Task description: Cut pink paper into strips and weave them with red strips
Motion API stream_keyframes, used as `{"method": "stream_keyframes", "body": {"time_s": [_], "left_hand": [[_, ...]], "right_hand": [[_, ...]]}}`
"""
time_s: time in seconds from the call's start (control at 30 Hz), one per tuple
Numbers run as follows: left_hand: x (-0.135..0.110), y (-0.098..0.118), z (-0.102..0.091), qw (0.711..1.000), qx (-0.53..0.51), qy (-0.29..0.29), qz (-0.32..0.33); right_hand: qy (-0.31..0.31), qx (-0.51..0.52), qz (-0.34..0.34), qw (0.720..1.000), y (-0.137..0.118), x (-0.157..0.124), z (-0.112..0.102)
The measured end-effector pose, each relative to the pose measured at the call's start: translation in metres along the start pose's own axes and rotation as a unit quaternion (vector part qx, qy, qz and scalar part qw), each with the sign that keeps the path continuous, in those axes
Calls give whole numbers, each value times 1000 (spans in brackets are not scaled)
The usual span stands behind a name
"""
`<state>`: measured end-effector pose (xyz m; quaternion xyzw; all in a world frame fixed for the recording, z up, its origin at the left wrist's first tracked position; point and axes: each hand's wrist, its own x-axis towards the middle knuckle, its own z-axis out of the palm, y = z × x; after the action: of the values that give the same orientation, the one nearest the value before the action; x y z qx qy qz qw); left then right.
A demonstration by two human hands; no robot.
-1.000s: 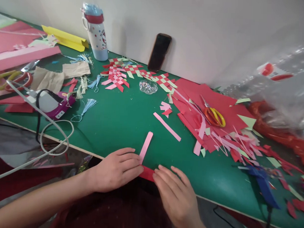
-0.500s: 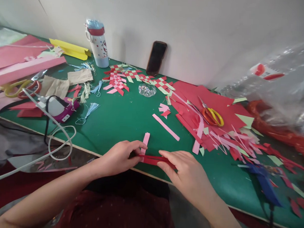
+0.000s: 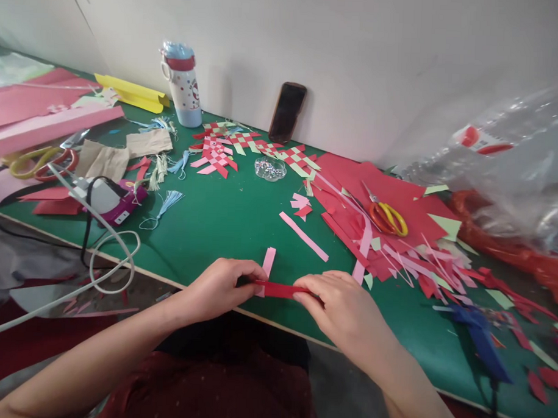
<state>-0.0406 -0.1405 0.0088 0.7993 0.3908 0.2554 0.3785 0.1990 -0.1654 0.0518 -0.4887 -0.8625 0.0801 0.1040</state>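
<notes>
A red paper strip (image 3: 280,289) stretches between my two hands close to the table's front edge. Its left end is pinched by my left hand (image 3: 228,285), where a pink paper strip (image 3: 268,261) crosses it and sticks up away from me. My right hand (image 3: 337,299) is closed on the right end, and the fingers hide that end. Just beyond lies a loose pink strip (image 3: 304,237) on the green table (image 3: 214,225). Small pink and red paper scraps (image 3: 300,203) rest behind it.
Scissors (image 3: 388,218) lie on red paper sheets at right, near a blue glue gun (image 3: 482,344). Woven paper pieces (image 3: 214,155), a bead dish (image 3: 270,168), a phone (image 3: 288,112) and a bottle (image 3: 182,87) stand farther back. A white cable (image 3: 95,218) hangs over the left edge.
The two layers of the red strip, slightly apart before, now lie together as one flat band. Both hands stay in nearly the same place, and the view has shifted slightly.
</notes>
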Motion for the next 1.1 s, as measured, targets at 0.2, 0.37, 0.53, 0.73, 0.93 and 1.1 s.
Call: {"method": "stream_keyframes", "body": {"time_s": [0.2,0.37,0.53,0.73,0.93,1.1], "left_hand": [[24,2,-10,985,97,109,95],[44,5,-28,908,221,255,247],[20,-3,-26,837,358,207,359],[-8,-24,-10,862,347,98,355],[-7,-25,-12,878,336,68,335],[-14,-28,-15,900,323,25,290]], "right_hand": [[125,-45,-24,991,18,6,-13],[275,-118,-38,953,28,14,-16],[153,-198,34,968,47,-11,0],[185,-153,44,970,26,-31,15],[113,-54,-75,989,-28,-17,50],[105,-39,-83,990,-27,-16,67]]}}
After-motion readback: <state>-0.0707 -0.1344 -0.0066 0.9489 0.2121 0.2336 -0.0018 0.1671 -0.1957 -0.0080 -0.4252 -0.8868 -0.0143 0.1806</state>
